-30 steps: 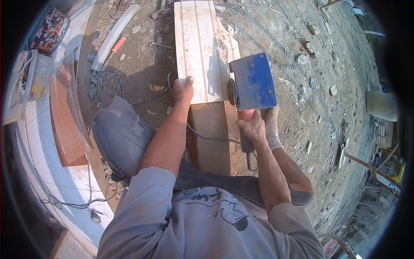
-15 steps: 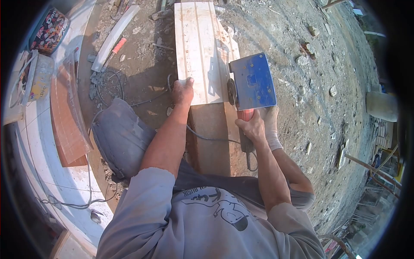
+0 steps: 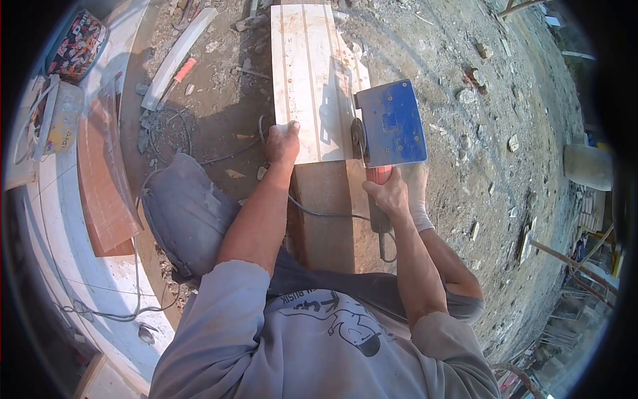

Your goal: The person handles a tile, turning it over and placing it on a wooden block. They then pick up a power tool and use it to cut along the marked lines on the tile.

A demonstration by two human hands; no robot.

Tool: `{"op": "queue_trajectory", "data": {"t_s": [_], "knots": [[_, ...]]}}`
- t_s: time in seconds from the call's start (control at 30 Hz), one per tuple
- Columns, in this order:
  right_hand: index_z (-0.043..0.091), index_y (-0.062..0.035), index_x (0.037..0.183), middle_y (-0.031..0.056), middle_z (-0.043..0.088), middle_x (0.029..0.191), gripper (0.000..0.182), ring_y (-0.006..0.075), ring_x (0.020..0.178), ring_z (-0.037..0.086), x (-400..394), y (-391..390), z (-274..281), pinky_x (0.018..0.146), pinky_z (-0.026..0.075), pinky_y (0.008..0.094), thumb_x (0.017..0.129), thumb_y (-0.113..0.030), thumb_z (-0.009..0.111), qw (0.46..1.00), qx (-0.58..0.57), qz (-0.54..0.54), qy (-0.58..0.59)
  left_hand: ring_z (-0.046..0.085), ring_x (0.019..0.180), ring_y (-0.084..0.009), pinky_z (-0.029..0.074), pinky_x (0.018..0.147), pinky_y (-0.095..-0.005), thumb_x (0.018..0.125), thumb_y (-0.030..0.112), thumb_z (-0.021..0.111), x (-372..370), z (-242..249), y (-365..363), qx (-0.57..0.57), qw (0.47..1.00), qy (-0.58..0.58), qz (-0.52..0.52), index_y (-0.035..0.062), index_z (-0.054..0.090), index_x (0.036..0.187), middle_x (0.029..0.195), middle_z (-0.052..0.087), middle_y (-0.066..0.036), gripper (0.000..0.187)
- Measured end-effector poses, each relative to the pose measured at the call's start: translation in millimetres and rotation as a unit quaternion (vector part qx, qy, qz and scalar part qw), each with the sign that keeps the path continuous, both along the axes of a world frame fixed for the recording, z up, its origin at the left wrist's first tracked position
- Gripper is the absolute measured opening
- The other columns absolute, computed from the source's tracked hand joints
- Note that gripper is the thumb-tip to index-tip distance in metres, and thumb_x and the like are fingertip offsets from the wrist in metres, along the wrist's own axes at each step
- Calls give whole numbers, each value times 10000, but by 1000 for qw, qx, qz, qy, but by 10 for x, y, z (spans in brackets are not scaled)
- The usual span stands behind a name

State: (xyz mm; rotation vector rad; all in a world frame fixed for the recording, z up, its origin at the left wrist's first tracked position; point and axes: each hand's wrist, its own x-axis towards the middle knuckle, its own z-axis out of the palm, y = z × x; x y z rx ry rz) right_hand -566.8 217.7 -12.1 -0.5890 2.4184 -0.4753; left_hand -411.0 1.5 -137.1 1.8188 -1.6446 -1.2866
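A long pale stone slab [image 3: 309, 73] with lengthwise grooves lies on a brown block [image 3: 325, 213] in front of me. My left hand [image 3: 282, 141] presses flat on the slab's near left corner. My right hand [image 3: 391, 196], with a white glove or wrap at its outer side, grips the red handle of a power cutter [image 3: 389, 126]. The cutter's blue guard plate sits against the slab's right edge, with its disc [image 3: 359, 139] at the near right corner. A black cord [image 3: 319, 211] runs from the tool across the block.
Dusty ground with stone chips spreads to the right. At left are a curved white ledge [image 3: 73, 219], a reddish curved tile [image 3: 103, 179], a bucket [image 3: 60, 120] and a patterned bag [image 3: 74, 46]. A curved white strip [image 3: 176, 56] lies at the back. My bent knee [image 3: 186, 209] is beside the block.
Almost nothing has moved; the cutter and my right hand have crept slightly forward along the slab's right edge. My left hand stays pressed on the slab.
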Motion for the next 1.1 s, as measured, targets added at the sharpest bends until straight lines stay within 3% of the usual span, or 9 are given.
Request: {"op": "queue_trajectory", "data": {"t_s": [0.3,0.37,0.47,1.1], "knots": [[498,79,1206,304,648,1130,758,416,1084,645,-5,-31,7,935,498,445,666,-392,747,1000,3,0,-2,648,1083,-407,493,938,-468,853,484,715,0,-19,5,6,1000,5,12,-33,600,1123,1120,681,-255,594],[439,86,1279,338,642,1136,820,468,1093,632,-4,-52,46,964,494,470,668,-387,710,1000,15,12,-9,644,1093,-406,489,945,-467,857,482,712,-7,36,12,11,1000,2,10,-35,597,1129,1130,677,-257,595],[439,90,1273,345,641,1130,820,474,1086,633,-18,-43,-3,960,496,473,664,-387,711,1000,11,15,-3,640,1099,-408,485,951,-469,860,482,708,3,-56,5,8,1000,24,11,-37,594,1135,1141,673,-259,598],[431,92,1269,336,639,1131,827,469,1089,630,-42,-117,37,958,489,471,671,-403,716,1000,8,9,-11,650,1084,-404,489,940,-469,851,471,718,-6,26,23,16,1000,11,17,-34,606,1124,1125,681,-256,585]]}}
